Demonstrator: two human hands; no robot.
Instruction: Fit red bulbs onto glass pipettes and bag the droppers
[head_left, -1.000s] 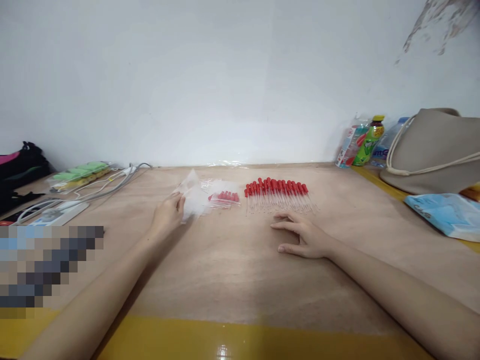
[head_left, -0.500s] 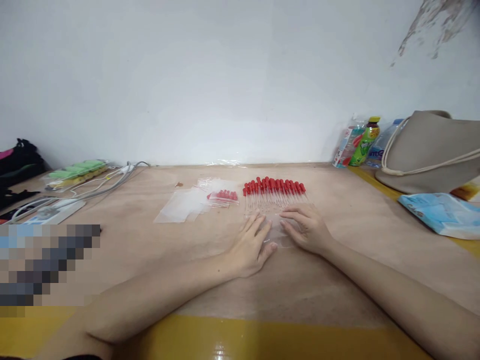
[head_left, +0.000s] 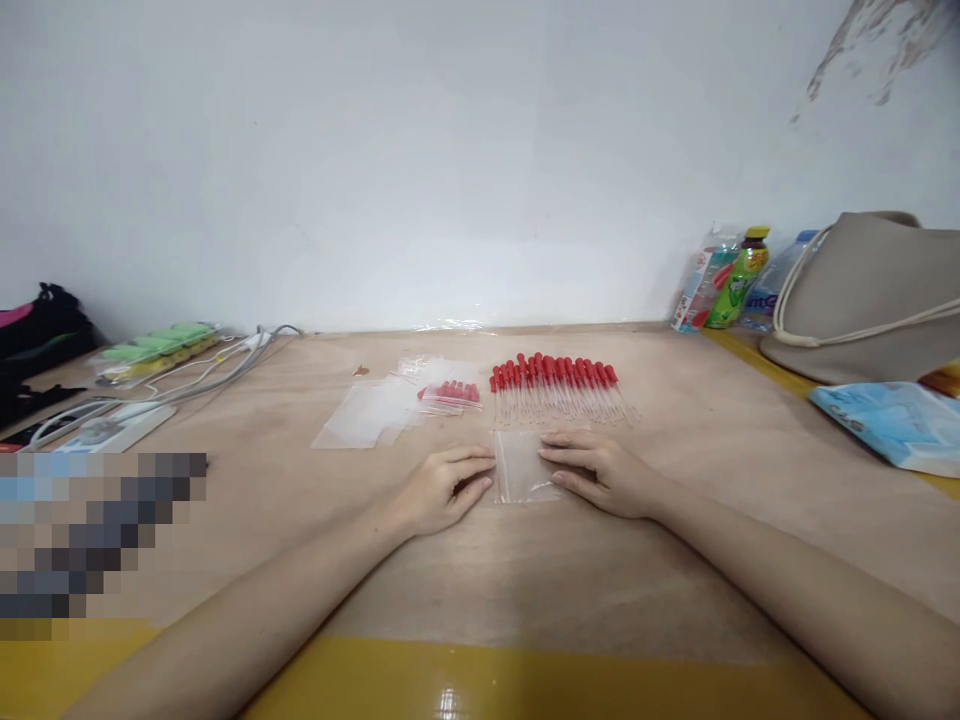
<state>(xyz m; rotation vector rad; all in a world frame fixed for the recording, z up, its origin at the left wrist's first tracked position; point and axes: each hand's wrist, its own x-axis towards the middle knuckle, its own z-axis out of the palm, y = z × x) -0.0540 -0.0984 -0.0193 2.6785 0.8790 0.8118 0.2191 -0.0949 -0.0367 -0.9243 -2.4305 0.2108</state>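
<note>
A clear zip bag [head_left: 521, 475] lies flat on the table, its seal strip towards the left. My left hand [head_left: 446, 490] rests at the bag's left edge, fingers stretched out and thumb apart, nothing gripped. From the other side my right hand [head_left: 604, 470] lies with extended fingertips on the bag's right part, also open. Just beyond the bag, several clear thin droppers with red bulbs [head_left: 551, 370] lie in a row, bulbs pointing away. Left of them, more red bulbs [head_left: 454, 390] show inside a clear bag, beside a spread of flat clear bags [head_left: 356, 420].
On the left are a power strip [head_left: 124, 425] with cables and a pack of green and yellow items [head_left: 161, 350]. Bottles [head_left: 739, 285], a beige bag [head_left: 870, 290] and a light blue packet [head_left: 892, 420] stand or lie at right. A white wall [head_left: 420, 170] closes the back.
My left hand has slid left off the middle of the bag to its left edge, uncovering the seal strip. My right hand has shifted slightly left relative to the droppers.
</note>
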